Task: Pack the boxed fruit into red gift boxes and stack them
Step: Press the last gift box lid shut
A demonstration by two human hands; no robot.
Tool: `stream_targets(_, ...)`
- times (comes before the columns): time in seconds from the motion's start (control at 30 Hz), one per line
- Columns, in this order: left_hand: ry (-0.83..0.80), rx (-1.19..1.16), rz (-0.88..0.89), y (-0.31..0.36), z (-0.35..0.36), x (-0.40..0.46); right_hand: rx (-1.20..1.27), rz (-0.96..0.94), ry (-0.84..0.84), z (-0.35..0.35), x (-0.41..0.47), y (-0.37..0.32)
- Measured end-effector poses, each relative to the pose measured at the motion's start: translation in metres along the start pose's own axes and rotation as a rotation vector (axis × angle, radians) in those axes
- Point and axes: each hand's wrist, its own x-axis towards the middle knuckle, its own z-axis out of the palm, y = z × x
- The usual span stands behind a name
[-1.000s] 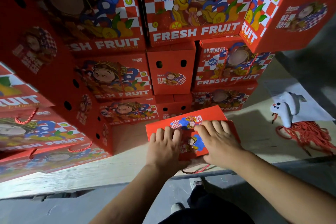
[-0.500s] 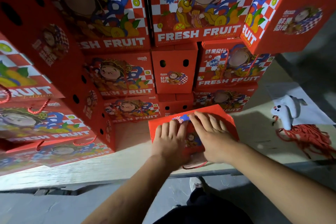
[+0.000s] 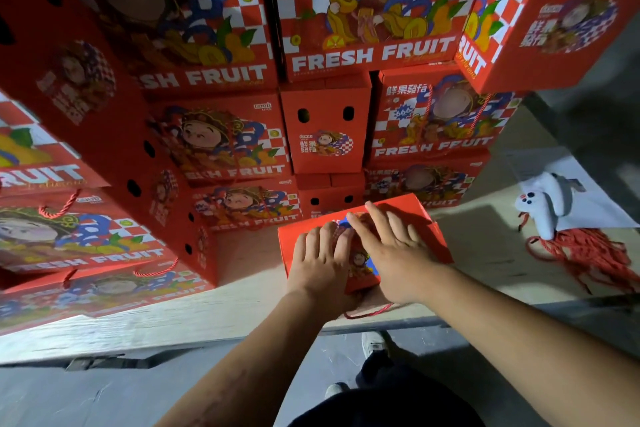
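While the wall of stacked gift boxes fills most of what I can see, printed with FRESH FRUIT and cartoon figures, the work happens low down on the pale platform at its foot. One red gift box sits there just in front of the bottom row, its long axis running left to right and slightly skewed, the right end swung farther back. Both hands lie on its top. Her left hand rests flat on the near-left part, fingers straight and together; the right hand reaches farther across, fingers spread and pressing down toward the far edge. Neither hand clasps anything, both are simply pressing. I judge the lid flaps are being pushed shut, and since the stack lies directly beyond the box, the next shove would go forward, with the right hand better placed to steer. A red cord loop pokes out beneath the near edge. Off to the right lie a white glove and a tangle of red cords.
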Motion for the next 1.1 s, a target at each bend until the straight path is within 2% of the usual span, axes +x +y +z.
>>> stream_targets(0.07,-0.045,0.009,0.003,-0.002,-0.001,0.004,0.061,0.014,-0.069,-0.004,0.004,0.0)
stream_targets(0.13,-0.015,0.043,0.018,-0.001,-0.005,-0.001,0.05,0.008,-0.063,-0.008,0.002,0.0)
stream_targets(0.2,0.144,0.037,0.025,-0.002,-0.005,-0.012,-0.027,-0.02,0.006,-0.011,-0.009,-0.001)
stream_targets(0.27,0.368,-0.009,-0.038,-0.004,-0.004,-0.025,-0.102,-0.015,0.159,-0.01,-0.023,-0.003)
stream_targets(0.33,0.473,-0.048,-0.077,-0.005,-0.002,-0.031,-0.158,-0.019,0.261,-0.005,-0.034,-0.005)
stream_targets(0.53,0.313,0.02,-0.01,-0.008,-0.003,-0.024,-0.293,-0.066,0.353,-0.004,-0.028,0.001)
stream_targets(0.63,0.147,0.016,-0.018,-0.013,0.001,-0.019,-0.245,-0.044,0.206,-0.001,-0.025,-0.001)
stream_targets(0.8,0.018,0.035,-0.056,-0.015,-0.001,-0.007,-0.001,0.008,-0.001,-0.005,-0.005,-0.003)
stream_targets(0.9,-0.09,0.031,-0.003,-0.015,-0.01,-0.007,-0.044,-0.017,-0.078,-0.015,-0.007,-0.002)
stream_targets(0.93,-0.11,-0.066,0.049,-0.016,-0.017,-0.007,-0.064,-0.039,-0.063,-0.016,-0.011,-0.004)
stream_targets(1.0,-0.125,-0.483,0.179,-0.027,-0.038,-0.005,-0.054,-0.081,0.057,-0.015,-0.019,-0.008)
stream_targets(1.03,-0.053,-0.689,0.219,-0.036,-0.047,-0.001,-0.024,-0.071,0.127,-0.012,-0.024,-0.012)
stream_targets(1.07,0.058,-0.788,0.203,-0.046,-0.052,0.005,-0.004,-0.053,0.163,-0.008,-0.029,-0.017)
stream_targets(1.1,0.141,-0.789,0.132,-0.055,-0.054,0.012,-0.01,-0.038,0.158,-0.002,-0.034,-0.023)
